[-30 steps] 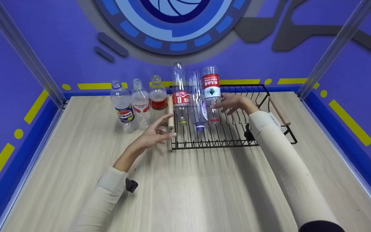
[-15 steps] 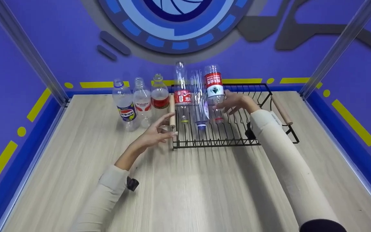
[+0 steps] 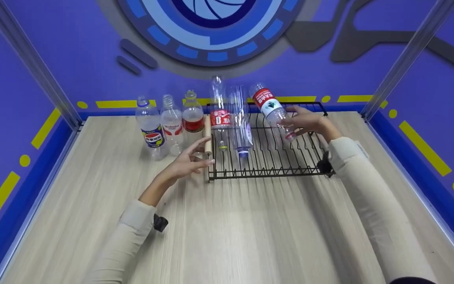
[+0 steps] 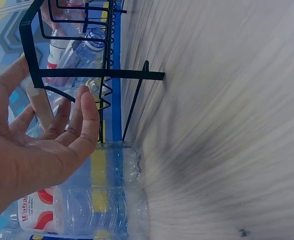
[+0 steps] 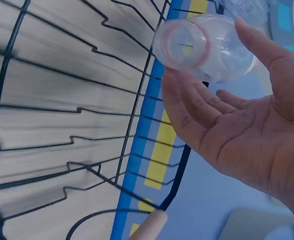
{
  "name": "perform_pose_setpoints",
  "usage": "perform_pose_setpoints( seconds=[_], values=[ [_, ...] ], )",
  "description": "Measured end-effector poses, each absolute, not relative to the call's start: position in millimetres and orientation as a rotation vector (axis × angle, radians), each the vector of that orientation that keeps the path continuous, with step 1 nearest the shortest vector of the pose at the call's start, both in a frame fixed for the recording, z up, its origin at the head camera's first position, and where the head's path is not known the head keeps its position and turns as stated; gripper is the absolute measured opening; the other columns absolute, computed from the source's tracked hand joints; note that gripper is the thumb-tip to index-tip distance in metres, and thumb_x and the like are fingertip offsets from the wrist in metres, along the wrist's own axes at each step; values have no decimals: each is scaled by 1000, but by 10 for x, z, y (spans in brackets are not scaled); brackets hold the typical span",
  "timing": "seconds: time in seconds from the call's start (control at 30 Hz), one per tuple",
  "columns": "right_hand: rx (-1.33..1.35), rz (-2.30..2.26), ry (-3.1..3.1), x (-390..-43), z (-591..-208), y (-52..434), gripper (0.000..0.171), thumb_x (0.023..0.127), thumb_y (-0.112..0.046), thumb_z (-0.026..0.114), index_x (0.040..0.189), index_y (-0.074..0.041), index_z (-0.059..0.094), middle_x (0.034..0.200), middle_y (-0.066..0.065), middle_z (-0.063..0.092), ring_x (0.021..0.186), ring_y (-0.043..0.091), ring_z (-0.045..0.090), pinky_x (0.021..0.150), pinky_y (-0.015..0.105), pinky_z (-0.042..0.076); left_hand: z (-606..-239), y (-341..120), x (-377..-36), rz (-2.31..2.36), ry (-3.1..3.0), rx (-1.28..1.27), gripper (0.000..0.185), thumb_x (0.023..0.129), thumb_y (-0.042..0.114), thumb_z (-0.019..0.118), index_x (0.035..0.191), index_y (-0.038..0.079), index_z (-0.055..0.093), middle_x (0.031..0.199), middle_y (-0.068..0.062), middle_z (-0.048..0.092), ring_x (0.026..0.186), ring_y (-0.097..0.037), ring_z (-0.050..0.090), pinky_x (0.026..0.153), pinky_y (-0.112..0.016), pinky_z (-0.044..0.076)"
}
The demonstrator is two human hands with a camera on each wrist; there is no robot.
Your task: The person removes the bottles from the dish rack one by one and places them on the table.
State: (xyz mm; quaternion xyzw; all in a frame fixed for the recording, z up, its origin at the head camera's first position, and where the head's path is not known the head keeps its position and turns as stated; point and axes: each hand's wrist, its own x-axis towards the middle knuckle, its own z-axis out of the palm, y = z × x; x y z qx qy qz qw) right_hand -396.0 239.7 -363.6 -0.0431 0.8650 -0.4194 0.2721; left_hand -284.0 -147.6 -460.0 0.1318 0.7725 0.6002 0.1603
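Clock read on the head view, rack at centre, back wall at 12: the bottle with the red-and-white label (image 3: 271, 105) has just been tipped; near upright a moment ago, it is now leaned over the rack (image 4: 96, 73), top toward 11, red-ringed lower end swung toward 5. The right hand (image 3: 307, 121), at 2, has been shifted outward with it; its grip is narrowed on that lower end, thumb and fingers set on either side in the right wrist view. Judged from this, the bottle is being repositioned, not left seated; whether it is being drawn out or resettled cannot be told. No change is noted for the red-labelled bottle (image 3: 220, 117) or the blue-capped bottle (image 3: 239, 122), both kept in the rack at 10 to 11, nor for the row of three standing bottles (image 3: 172, 129) on the counter (image 3: 235, 228) at 9 to 10. The left hand (image 3: 181, 163), at 8, is kept by the left handle (image 3: 208, 136), grip fairly wide, fingers loosely bent; firm contact can't be confirmed. Rack's 3 o'clock side is mostly covered by the right sleeve (image 3: 373, 197); only the tip of the right handle (image 5: 152, 227) is caught, cut off, in the right wrist view. The tipped bottle's label isn't shown there; cap or bare mouth, unclear.
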Motion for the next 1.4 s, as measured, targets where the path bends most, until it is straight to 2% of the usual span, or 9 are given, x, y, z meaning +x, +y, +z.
perform_pose_setpoints(
  seconds=[0.2, 0.27, 0.4, 0.53, 0.67, 0.8, 0.93, 1.13, 1.4],
  values=[
    [-81, -1280, 2349, -3877, -3660, 2674, 85, 103, -38, 61, 164, -7, 10, 117, 9, 61, 78, 11, 66, 73, 27, 59, -4631, -1492, -2853, 1732, 2188, 389, 79, 97, 20, 72, 162, 28, 27, 150, -17, 41, 107, -22, 59, 80, -37, 56],
    [-77, -1349, 2350, -3842, -3671, 2756, 83, 103, -37, 61, 163, -5, 14, 112, 6, 64, 75, 8, 66, 70, 24, 58, -4640, -1493, -2852, 1733, 2183, 381, 79, 97, 21, 72, 162, 29, 28, 150, -16, 42, 106, -21, 59, 79, -34, 55],
    [-64, -1473, 2331, -3760, -3673, 2920, 76, 103, -35, 60, 161, -3, 22, 110, 3, 64, 78, 7, 68, 71, 23, 59, -4667, -1480, -2866, 1735, 2175, 383, 79, 97, 21, 71, 162, 30, 27, 152, -15, 42, 107, -21, 59, 78, -31, 54],
    [-21, -1587, 2275, -3658, -3657, 3082, 76, 101, -39, 63, 159, -4, 29, 110, 1, 65, 87, 9, 70, 77, 23, 60, -4686, -1464, -2868, 1734, 2172, 381, 79, 97, 22, 71, 162, 31, 27, 153, -15, 41, 109, -22, 60, 82, -37, 56],
    [-17, -1703, 2162, -3553, -3627, 3190, 73, 100, -36, 65, 159, -8, 31, 121, 3, 61, 96, 12, 71, 83, 24, 59, -4676, -1472, -2839, 1736, 2169, 386, 79, 97, 21, 72, 162, 30, 27, 154, -15, 41, 107, -21, 61, 83, -41, 57],
    [-101, -1750, 2112, -3474, -3633, 3224, 59, 101, -28, 66, 155, -15, 44, 127, 2, 58, 102, 15, 71, 87, 26, 59, -4671, -1493, -2825, 1755, 2156, 400, 80, 97, 17, 71, 163, 25, 27, 151, -17, 42, 107, -20, 61, 76, -32, 56],
    [-269, -1743, 2070, -3426, -3664, 3198, 48, 102, -17, 63, 149, -16, 52, 124, 1, 65, 104, 16, 70, 88, 27, 59, -4673, -1508, -2827, 1775, 2140, 403, 80, 97, 15, 71, 163, 24, 26, 149, -19, 41, 111, -26, 63, 74, -28, 56],
    [-411, -1701, 2048, -3385, -3672, 3091, 43, 100, -6, 64, 141, -17, 59, 120, -3, 71, 100, 13, 69, 86, 26, 58, -4653, -1497, -2831, 1772, 2153, 398, 80, 97, 17, 71, 162, 29, 27, 152, -16, 41, 111, -24, 61, 83, -39, 57],
    [-524, -1633, 2074, -3342, -3693, 2953, 48, 97, -1, 65, 144, -11, 56, 127, 0, 65, 103, 17, 66, 86, 26, 58, -4658, -1483, -2836, 1794, 2141, 416, 80, 97, 17, 71, 162, 29, 28, 153, -16, 40, 105, -20, 60, 83, -36, 58]
  ],
)
